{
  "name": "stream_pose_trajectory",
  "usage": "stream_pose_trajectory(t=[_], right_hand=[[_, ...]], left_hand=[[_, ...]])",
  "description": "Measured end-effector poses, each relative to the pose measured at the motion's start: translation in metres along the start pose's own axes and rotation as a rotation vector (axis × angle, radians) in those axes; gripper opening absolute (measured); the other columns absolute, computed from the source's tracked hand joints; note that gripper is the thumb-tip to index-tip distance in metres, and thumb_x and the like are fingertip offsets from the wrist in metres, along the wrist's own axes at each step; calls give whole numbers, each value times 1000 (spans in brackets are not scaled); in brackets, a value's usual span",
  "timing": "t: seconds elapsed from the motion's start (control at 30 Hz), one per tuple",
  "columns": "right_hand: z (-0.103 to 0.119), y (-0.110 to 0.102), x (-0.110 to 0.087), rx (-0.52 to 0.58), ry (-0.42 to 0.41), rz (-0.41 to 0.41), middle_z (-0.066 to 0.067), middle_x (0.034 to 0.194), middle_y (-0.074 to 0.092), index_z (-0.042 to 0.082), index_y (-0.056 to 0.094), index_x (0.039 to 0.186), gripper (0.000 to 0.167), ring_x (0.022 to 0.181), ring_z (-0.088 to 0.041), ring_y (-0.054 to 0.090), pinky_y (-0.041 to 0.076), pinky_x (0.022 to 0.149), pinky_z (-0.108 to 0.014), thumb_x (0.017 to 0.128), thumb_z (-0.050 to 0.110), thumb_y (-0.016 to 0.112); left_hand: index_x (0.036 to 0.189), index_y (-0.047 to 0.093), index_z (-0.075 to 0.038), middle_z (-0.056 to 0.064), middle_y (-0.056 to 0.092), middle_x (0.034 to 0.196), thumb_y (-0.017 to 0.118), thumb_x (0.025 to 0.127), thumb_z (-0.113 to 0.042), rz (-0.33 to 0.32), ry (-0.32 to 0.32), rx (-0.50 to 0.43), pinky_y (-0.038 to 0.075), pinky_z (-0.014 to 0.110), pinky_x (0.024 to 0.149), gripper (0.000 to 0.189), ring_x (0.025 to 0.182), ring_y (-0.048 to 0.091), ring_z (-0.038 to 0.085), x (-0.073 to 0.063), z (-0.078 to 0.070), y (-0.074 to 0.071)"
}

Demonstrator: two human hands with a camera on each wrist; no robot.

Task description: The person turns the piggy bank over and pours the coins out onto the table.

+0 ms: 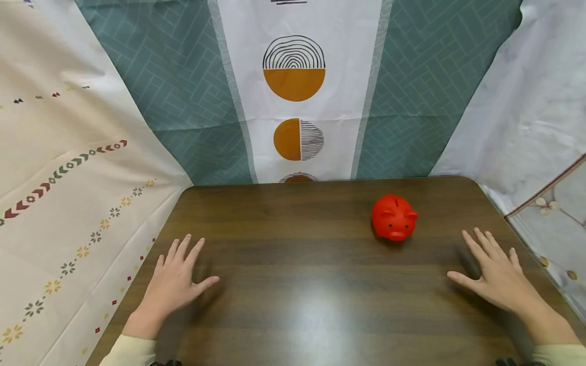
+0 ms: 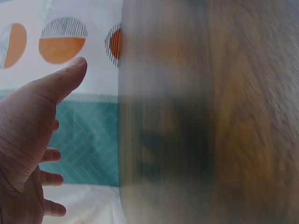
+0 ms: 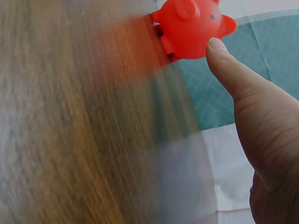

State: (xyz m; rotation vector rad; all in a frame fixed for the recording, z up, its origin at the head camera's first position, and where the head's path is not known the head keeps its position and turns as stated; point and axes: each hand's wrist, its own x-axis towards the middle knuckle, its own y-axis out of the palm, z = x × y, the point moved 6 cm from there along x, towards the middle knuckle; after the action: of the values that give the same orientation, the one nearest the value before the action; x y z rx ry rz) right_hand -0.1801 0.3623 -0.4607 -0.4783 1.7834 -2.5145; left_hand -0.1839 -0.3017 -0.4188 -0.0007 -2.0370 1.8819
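A red piggy bank [image 1: 393, 218] with a coin slot on top stands toward the back right of the wooden table, its snout facing the front. My left hand [image 1: 171, 279] is over the table's left side, fingers spread and holding nothing. On the right, my right hand [image 1: 494, 272] has its fingers spread too, to the right of the piggy bank and nearer the front. In the right wrist view the thumb overlaps the edge of the piggy bank [image 3: 191, 30]. The left wrist view shows the left hand [image 2: 28, 130] with thumb extended and nothing in its grasp.
The brown wooden table [image 1: 293, 295] has a glossy top that reflects light. Behind it hangs a teal and white curtain [image 1: 183, 91] with orange circles. A patterned cream cloth [image 1: 68, 178] hangs along the left, a white cloth [image 1: 517, 117] along the right.
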Motion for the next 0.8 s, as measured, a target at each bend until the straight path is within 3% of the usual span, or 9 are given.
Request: stream_pose_trajectory(t=[0.43, 0.8], right_hand=[[22, -2, 27, 9, -71, -35, -13, 160, 12, 21, 14, 156, 106, 146, -33, 4, -10, 100, -75, 75, 49, 78], [29, -6, 48, 18, -116, -51, -15, 158, 18, 20, 16, 155, 105, 145, -36, 10, -9, 103, -73, 76, 48, 78]], left_hand=[[151, 32, -17, 19, 26, 154, 63, 74, -73, 31, 127, -25, 28, 73, 97, 100, 138, 25, 45, 46, -54, 3], [153, 28, -21, 14, 25, 155, 59, 77, -74, 8, 282, -33, 29, 69, 100, 98, 140, 23, 42, 90, -124, 2]])
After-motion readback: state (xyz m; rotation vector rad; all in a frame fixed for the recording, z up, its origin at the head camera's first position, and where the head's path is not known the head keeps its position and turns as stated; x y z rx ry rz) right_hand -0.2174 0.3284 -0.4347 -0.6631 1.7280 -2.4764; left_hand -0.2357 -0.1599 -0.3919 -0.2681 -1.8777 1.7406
